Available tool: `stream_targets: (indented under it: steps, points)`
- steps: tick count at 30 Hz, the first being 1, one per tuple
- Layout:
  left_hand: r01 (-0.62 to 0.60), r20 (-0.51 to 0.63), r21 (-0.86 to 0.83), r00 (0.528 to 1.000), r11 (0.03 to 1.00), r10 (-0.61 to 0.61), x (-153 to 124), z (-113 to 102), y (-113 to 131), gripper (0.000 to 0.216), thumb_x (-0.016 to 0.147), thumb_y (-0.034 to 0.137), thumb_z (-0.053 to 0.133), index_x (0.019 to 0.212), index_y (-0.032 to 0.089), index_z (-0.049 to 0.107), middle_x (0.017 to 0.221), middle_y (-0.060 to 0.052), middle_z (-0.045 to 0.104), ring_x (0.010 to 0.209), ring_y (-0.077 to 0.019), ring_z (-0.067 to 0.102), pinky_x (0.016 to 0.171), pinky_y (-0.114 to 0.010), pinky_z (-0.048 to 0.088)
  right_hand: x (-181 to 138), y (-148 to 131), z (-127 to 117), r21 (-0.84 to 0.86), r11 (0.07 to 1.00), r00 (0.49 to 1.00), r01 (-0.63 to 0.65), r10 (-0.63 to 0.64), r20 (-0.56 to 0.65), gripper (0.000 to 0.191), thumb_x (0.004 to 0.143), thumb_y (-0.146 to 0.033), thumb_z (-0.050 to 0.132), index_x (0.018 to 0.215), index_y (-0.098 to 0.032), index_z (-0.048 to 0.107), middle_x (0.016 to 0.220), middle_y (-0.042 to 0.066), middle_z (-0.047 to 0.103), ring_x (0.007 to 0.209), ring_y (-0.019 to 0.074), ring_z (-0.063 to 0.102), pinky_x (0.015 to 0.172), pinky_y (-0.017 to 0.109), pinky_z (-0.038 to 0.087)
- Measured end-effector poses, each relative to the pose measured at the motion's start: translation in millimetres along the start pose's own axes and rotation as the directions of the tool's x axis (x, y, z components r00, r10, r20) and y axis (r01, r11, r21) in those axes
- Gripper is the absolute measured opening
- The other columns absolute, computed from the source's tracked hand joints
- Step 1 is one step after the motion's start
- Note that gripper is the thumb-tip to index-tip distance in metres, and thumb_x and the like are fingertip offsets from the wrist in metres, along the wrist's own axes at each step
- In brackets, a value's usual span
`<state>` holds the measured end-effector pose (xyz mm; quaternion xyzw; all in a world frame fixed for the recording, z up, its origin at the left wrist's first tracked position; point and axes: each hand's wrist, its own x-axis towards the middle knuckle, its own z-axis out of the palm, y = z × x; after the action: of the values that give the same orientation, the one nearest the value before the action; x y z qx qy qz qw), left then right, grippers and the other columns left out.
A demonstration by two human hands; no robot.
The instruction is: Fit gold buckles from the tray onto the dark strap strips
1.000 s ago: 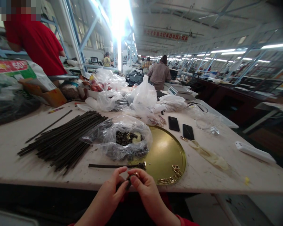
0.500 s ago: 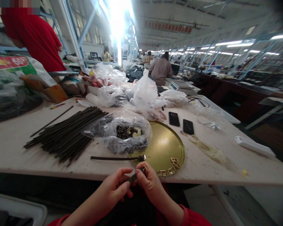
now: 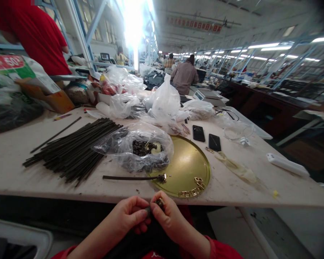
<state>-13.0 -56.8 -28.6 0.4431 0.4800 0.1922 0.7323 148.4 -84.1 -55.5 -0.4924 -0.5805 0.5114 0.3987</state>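
My left hand (image 3: 129,216) and my right hand (image 3: 166,217) meet just below the table's front edge. Both pinch the end of a thin dark strap (image 3: 148,210) with a small gold buckle (image 3: 160,203) at my right fingertips. On the table ahead lies another dark strap with a buckle (image 3: 132,177), its end on the round gold tray (image 3: 186,162). Several loose gold buckles (image 3: 194,187) sit at the tray's front rim. A clear plastic bag of small dark parts (image 3: 143,151) rests beside the tray.
A pile of dark straps (image 3: 72,151) lies at the left. Two phones (image 3: 206,137), white bags (image 3: 162,104), a white power strip (image 3: 286,164) and a cable are on the table. A person in red (image 3: 35,32) stands at the far left; others work behind.
My hands have dropped slightly below the table edge and closer to me, still working the strap and buckle. The view has tilted a little; nothing on the table has moved.
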Motion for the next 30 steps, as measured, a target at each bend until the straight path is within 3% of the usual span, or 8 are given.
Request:
stream_targets:
  steps: [7, 13, 17, 23, 30]
  points:
    - [-0.030, 0.112, 0.006, 0.993, 1.000, 0.029, 2, -9, -17, 0.035, 0.066, 0.044, 0.068, 0.081, 0.016, 0.054, 0.063, 0.003, 0.063, 0.053, -0.0097, 0.055, 0.049, -0.020, 0.038, -13, -6, 0, -0.035, 0.999, 0.999, -0.031, 0.031, 0.012, 0.015, 0.087, -0.032, 0.045, 0.089, -0.018, 0.051, 0.075, 0.000, 0.053, 0.069, 0.0122, 0.047, 0.063, 0.023, 0.038]
    - [-0.017, 0.129, -0.048, 0.991, 0.999, 0.023, 8, -7, -30, 0.037, 0.064, 0.045, 0.069, 0.079, 0.018, 0.049, 0.058, 0.004, 0.063, 0.049, -0.0099, 0.055, 0.047, -0.020, 0.036, -18, -16, -12, -0.035, 0.998, 0.979, -0.061, 0.067, 0.191, 0.016, 0.088, -0.032, 0.042, 0.091, -0.017, 0.049, 0.074, 0.000, 0.056, 0.063, 0.0107, 0.047, 0.054, 0.020, 0.036]
    - [-0.017, 0.143, -0.058, 0.989, 0.998, 0.025, 5, 0, -26, 0.032, 0.065, 0.039, 0.069, 0.075, 0.017, 0.049, 0.056, 0.005, 0.061, 0.049, -0.0096, 0.054, 0.047, -0.020, 0.036, -19, -16, -18, -0.058, 0.998, 0.978, -0.022, 0.033, 0.205, 0.017, 0.087, -0.033, 0.045, 0.088, -0.016, 0.051, 0.075, 0.001, 0.056, 0.064, 0.0111, 0.049, 0.056, 0.021, 0.037]
    - [-0.040, 0.207, -0.126, 0.976, 0.991, 0.065, -5, -2, -11, 0.031, 0.069, 0.031, 0.067, 0.093, 0.017, 0.052, 0.074, 0.002, 0.065, 0.064, -0.0116, 0.058, 0.059, -0.022, 0.040, -11, -5, -9, 0.271, 0.954, 0.979, -0.127, 0.075, 0.192, 0.025, 0.085, -0.042, 0.048, 0.084, -0.017, 0.047, 0.063, -0.003, 0.050, 0.054, 0.0078, 0.042, 0.050, 0.019, 0.032]
    - [-0.037, 0.165, -0.059, 0.985, 0.998, 0.047, -5, 1, -19, 0.033, 0.072, 0.041, 0.061, 0.091, 0.017, 0.048, 0.066, 0.003, 0.060, 0.052, -0.0082, 0.053, 0.048, -0.018, 0.035, -17, -8, -9, 0.202, 0.972, 0.968, -0.124, 0.074, 0.239, 0.030, 0.084, -0.046, 0.046, 0.084, -0.017, 0.047, 0.065, -0.002, 0.049, 0.056, 0.0085, 0.040, 0.052, 0.020, 0.031]
